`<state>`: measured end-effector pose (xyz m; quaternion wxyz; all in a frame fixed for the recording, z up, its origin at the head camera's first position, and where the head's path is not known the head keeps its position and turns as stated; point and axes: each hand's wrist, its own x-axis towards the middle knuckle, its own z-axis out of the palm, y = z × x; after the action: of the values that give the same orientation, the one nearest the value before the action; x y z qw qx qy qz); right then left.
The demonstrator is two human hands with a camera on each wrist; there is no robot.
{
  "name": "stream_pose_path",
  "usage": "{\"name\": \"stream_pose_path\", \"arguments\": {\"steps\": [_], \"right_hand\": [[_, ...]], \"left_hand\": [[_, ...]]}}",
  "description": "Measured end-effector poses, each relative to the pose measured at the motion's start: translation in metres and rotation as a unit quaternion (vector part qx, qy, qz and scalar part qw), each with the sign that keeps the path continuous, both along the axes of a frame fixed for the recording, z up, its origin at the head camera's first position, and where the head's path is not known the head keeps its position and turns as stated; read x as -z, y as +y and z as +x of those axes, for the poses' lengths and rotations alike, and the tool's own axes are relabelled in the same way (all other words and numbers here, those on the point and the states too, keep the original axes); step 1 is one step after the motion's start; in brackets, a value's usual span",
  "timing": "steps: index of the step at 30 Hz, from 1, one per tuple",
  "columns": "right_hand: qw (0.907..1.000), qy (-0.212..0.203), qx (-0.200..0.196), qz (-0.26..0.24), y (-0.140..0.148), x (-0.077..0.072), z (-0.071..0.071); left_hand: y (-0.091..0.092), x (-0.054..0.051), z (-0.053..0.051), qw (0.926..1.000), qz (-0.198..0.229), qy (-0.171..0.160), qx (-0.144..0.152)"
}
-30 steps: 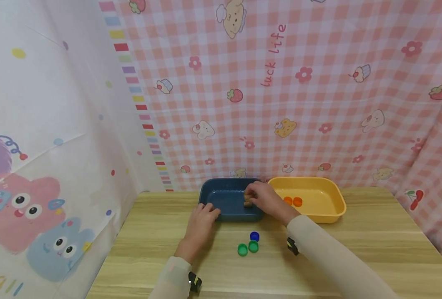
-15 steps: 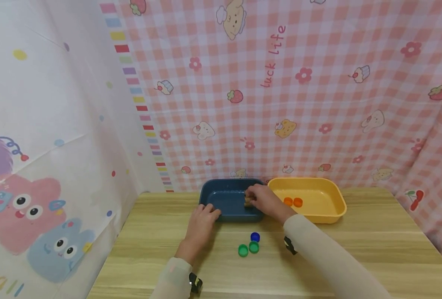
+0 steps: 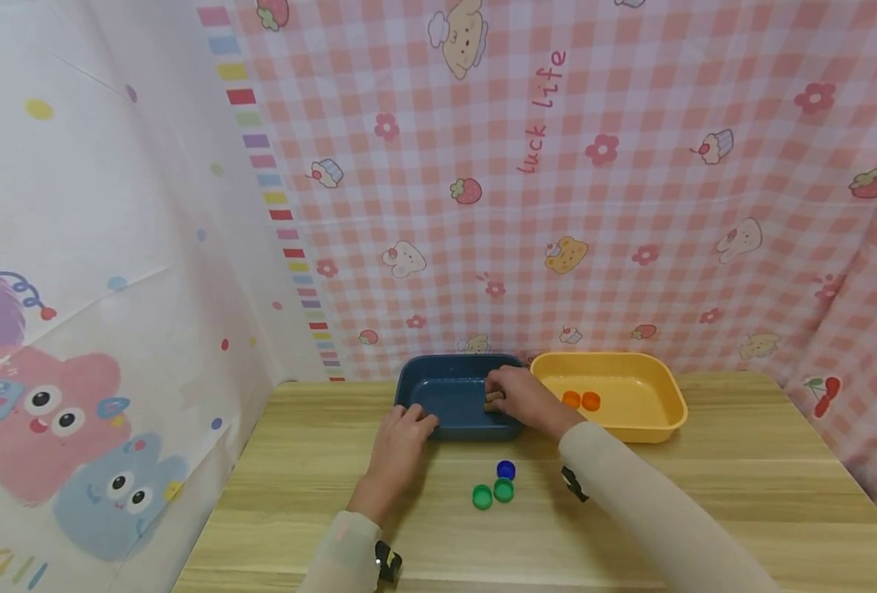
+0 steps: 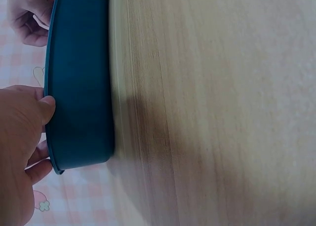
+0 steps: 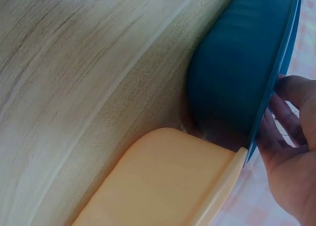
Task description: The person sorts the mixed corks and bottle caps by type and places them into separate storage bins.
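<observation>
In the head view the left hand (image 3: 397, 445) grips the near left part of the blue tray's rim (image 3: 445, 431); in the left wrist view its thumb lies over the edge of the blue tray (image 4: 81, 78), other fingers behind it. Over the right end of that tray, the right hand (image 3: 529, 401) has curled fingers at small brown pieces (image 3: 492, 406) and pinches one, mostly covered by the fingers. The right wrist view has the right hand (image 5: 296, 137) at the rim of the blue tray (image 5: 237, 63), fingertips partly hidden.
A yellow tray (image 3: 646, 399) adjoins the blue one on the right, with two orange caps (image 3: 590, 401) inside. Nearer on the wooden table (image 3: 297, 494) lie a blue cap (image 3: 506, 469) and two green caps (image 3: 482, 496). Patterned cloths (image 3: 520, 206) hang behind and at the sides.
The right hand has shifted slightly within the blue tray and covers more of the brown pieces; its forearm has moved a little left. The left hand keeps its hold on the rim.
</observation>
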<state>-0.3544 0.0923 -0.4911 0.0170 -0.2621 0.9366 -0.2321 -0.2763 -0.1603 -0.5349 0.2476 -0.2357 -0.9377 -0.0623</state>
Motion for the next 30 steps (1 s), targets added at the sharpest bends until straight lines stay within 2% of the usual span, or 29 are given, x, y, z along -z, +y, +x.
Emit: {"name": "stream_pose_path", "arguments": {"steps": [7,13,19,24,30], "right_hand": [[1.0,0.001,-0.005,-0.001,0.0,0.0,0.002],[0.9999,-0.002,-0.008,-0.012,0.004,-0.001,0.006],[0.9987,0.025,-0.019,-0.041,0.012,0.001,0.013],[0.9952,0.04,-0.033,-0.083,0.023,0.001,0.023],[0.9924,0.016,-0.015,-0.121,0.036,-0.001,0.041]], "left_hand": [[-0.001,0.002,-0.001,1.0,0.001,0.006,0.001],[0.0,-0.001,0.001,1.0,0.003,-0.006,-0.001],[0.001,-0.002,0.002,0.9999,0.002,-0.012,-0.008],[0.0,-0.001,0.001,1.0,0.0,-0.003,-0.006],[0.0,0.002,0.0,1.0,0.0,0.005,-0.005]]}}
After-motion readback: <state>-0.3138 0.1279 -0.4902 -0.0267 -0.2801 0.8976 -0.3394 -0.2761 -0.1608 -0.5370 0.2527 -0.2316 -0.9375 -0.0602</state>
